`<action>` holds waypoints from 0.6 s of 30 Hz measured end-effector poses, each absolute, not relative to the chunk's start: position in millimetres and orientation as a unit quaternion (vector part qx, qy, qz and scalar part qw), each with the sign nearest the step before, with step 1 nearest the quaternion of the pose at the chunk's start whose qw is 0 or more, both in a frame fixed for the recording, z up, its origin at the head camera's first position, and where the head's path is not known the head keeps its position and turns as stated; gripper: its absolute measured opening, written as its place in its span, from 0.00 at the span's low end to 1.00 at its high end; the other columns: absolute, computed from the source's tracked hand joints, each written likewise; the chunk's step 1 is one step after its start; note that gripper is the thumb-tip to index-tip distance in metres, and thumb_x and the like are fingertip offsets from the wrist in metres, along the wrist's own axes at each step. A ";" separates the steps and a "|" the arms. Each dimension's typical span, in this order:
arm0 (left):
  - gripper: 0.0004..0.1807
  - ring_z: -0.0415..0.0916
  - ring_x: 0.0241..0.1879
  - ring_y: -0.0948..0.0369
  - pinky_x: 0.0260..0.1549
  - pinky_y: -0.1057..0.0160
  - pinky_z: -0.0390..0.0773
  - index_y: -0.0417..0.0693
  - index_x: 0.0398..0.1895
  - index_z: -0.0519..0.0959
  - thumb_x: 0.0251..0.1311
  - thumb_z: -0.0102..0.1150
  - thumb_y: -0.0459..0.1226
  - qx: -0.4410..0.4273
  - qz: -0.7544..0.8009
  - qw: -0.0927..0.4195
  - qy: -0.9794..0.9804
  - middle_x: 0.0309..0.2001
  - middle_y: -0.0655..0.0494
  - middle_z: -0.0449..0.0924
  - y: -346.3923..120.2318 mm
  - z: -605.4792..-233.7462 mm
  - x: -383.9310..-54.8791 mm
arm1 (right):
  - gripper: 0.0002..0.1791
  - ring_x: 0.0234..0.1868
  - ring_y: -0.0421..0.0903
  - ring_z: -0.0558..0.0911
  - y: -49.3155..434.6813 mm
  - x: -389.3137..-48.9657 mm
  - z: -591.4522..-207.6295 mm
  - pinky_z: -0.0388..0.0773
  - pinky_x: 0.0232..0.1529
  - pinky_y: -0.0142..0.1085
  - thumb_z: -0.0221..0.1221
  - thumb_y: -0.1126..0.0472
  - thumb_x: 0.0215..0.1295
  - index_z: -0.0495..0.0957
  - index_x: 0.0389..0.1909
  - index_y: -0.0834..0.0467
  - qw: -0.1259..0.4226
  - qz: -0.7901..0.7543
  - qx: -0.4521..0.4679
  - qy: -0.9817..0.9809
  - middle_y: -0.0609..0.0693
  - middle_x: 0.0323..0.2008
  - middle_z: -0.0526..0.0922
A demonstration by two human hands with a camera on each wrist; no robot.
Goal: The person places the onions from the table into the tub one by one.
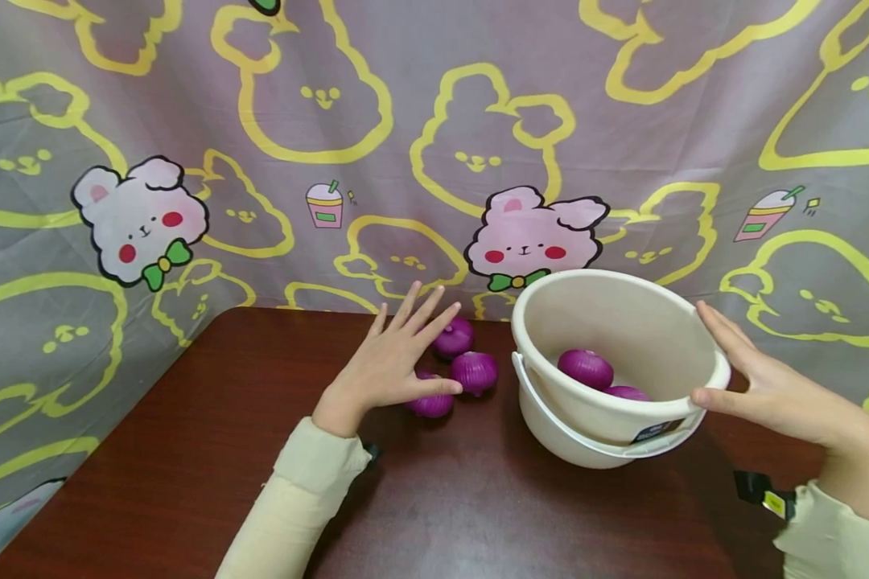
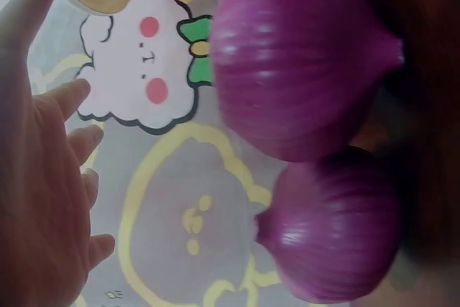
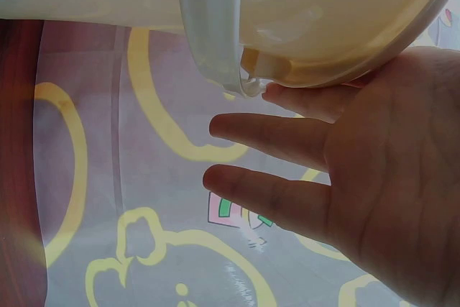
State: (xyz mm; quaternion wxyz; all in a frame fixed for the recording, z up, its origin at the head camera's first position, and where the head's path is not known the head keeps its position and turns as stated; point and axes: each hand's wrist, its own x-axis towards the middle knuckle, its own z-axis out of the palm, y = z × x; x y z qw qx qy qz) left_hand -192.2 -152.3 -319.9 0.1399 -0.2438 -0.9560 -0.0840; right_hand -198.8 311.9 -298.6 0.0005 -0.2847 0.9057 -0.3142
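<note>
My left hand (image 1: pixel 387 366) is spread with straight fingers over several purple onions on the table. The back onion (image 1: pixel 454 339) lies beside its fingers, the middle onion (image 1: pixel 475 372) sits just right of the thumb, and the near onion (image 1: pixel 430 400) is partly hidden under the hand. In the left wrist view, a large onion (image 2: pixel 295 62) and a smaller-looking onion (image 2: pixel 334 228) show close up beside the palm. A cream bucket (image 1: pixel 550 434) holds at least two onions (image 1: pixel 585 368). My right hand (image 1: pixel 782 394) touches its right rim, thumb and fingers extended.
The bucket's white handle (image 1: pixel 586 438) hangs down along its front. A dark reddish-brown table (image 1: pixel 188 450) lies under everything. Behind its far edge hangs a grey cloth (image 1: pixel 405 121) with yellow outlines and cartoon rabbits.
</note>
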 end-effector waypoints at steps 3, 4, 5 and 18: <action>0.57 0.22 0.80 0.54 0.71 0.30 0.43 0.68 0.80 0.42 0.52 0.56 0.71 -0.239 -0.087 0.124 -0.959 0.82 0.60 0.34 -154.0 -323.1 -193.7 | 0.56 0.77 0.32 0.29 311.9 -198.4 -298.6 0.27 0.74 0.43 0.60 0.59 0.65 0.28 0.79 0.45 0.000 -0.313 -0.286 0.906 0.60 0.79 0.29; 0.57 0.21 0.80 0.54 0.72 0.30 0.42 0.68 0.80 0.42 0.52 0.56 0.71 -0.238 -0.091 0.117 -0.960 0.82 0.60 0.33 -154.5 -324.3 -194.4 | 0.56 0.77 0.32 0.29 311.8 -198.3 -298.6 0.27 0.74 0.43 0.60 0.59 0.65 0.28 0.79 0.45 0.000 -0.313 -0.286 0.906 0.60 0.79 0.28; 0.56 0.21 0.80 0.55 0.72 0.30 0.42 0.68 0.80 0.42 0.52 0.56 0.71 -0.237 -0.093 0.111 -0.961 0.82 0.61 0.33 -155.1 -325.6 -195.1 | 0.56 0.77 0.32 0.29 311.7 -198.2 -298.4 0.28 0.74 0.48 0.60 0.59 0.65 0.28 0.79 0.45 0.000 -0.314 -0.286 0.905 0.60 0.79 0.28; 0.56 0.29 0.81 0.54 0.73 0.32 0.45 0.70 0.80 0.42 0.52 0.55 0.72 -0.242 -0.099 0.064 -0.963 0.81 0.63 0.36 -156.4 -341.2 -201.6 | 0.56 0.76 0.30 0.31 312.3 -198.1 -298.9 0.28 0.66 0.21 0.61 0.59 0.65 0.29 0.80 0.45 -0.007 -0.304 -0.288 0.908 0.61 0.80 0.30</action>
